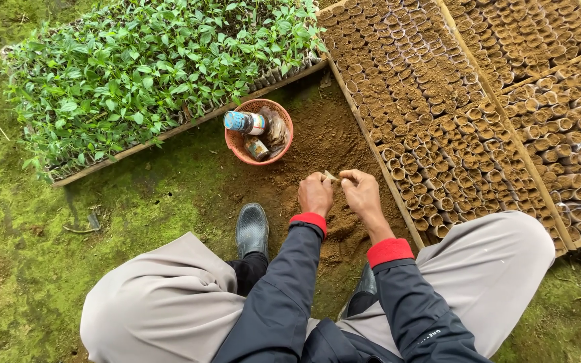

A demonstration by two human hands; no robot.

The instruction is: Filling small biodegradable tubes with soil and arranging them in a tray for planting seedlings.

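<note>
- The person squats on bare brown soil [317, 144], knees spread, grey trousers and dark sleeves with red cuffs showing.
- The left hand [315, 193] and right hand [362, 193] meet over the soil, just beside the lower left corner of the nearest frame.
- Between the fingertips of both hands sits a small pale paper pot [331, 177]; both hands are pinched closed on it, thumbs and forefingers together.
- Just beyond the hands, an orange plastic basket [237, 144] rests on the soil, holding a blue-capped bottle [245, 122] and a smaller jar [257, 148].
- A wooden-edged frame [364, 138] packed with soil-filled paper pots [432, 114] runs along the right; more such frames lie beyond it toward the top right corner.
- A tray of green seedlings [149, 67] fills the upper left, on mossy ground [21, 269].
- A black shoe [252, 228] stands on the soil's near edge.
</note>
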